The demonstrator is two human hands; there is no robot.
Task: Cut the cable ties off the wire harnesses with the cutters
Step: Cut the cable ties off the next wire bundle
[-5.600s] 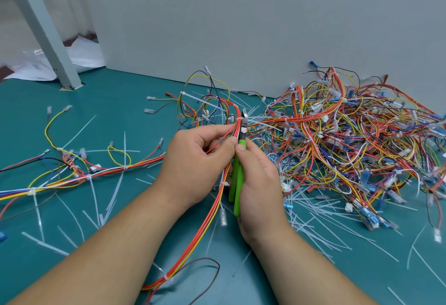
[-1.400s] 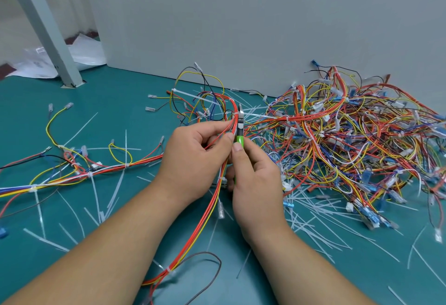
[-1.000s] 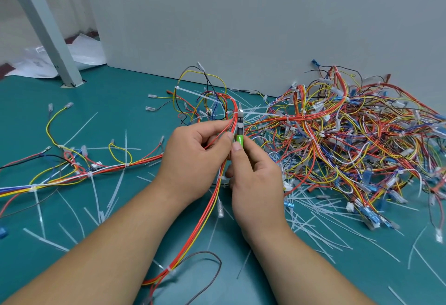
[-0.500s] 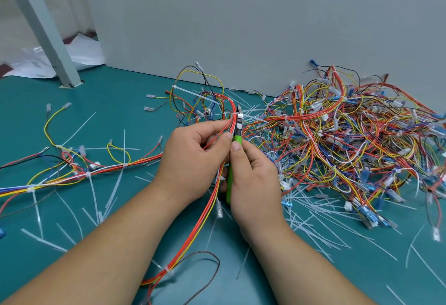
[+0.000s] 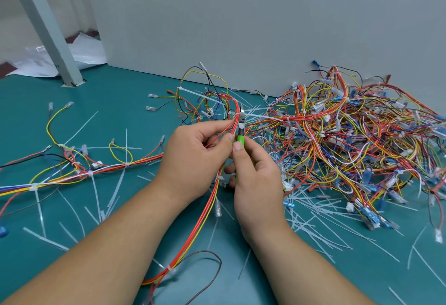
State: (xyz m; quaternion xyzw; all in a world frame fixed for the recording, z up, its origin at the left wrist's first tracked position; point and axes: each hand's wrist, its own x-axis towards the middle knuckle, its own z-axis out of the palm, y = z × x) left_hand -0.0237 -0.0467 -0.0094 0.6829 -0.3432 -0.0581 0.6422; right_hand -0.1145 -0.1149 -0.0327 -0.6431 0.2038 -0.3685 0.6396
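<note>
**Far left, 10 o'clock:** grey post (image 5: 45,29), slanted in view, foot fixed to the teal surface (image 5: 125,92). White plastic sheet (image 5: 36,60) lies behind it, past the surface's far edge.

**Left, 9 o'clock of the hands:** one wire harness (image 5: 79,172) laid flat, running off the left edge, white ties on it. Loose tie strips (image 5: 96,193) are scattered round and under it. Bare teal room lies at 11 o'clock, between post and hands.

**Centre:**
- The left hand (image 5: 193,157) has fingers and thumb curled round a red, orange and yellow held harness (image 5: 212,198).
- This harness rises from 6 o'clock, near the bottom edge, and loops over at 12 o'clock.
- A cable tie (image 5: 169,268) binds it low down, beside the left forearm.
- The right hand (image 5: 255,184), touching the left at the thumbs, grips the green-handled cutters (image 5: 240,133) upright.
- The cutters' tip is against the held harness just above the left thumb. How far the blades are parted cannot be told.

**Right, 2 to 4 o'clock:** large tangled pile of harnesses (image 5: 350,135), reaching the grey wall panel (image 5: 241,27) and the right edge. More tie strips fan out at 4 o'clock. Some open surface lies at 5 o'clock, in the lower right corner.
</note>
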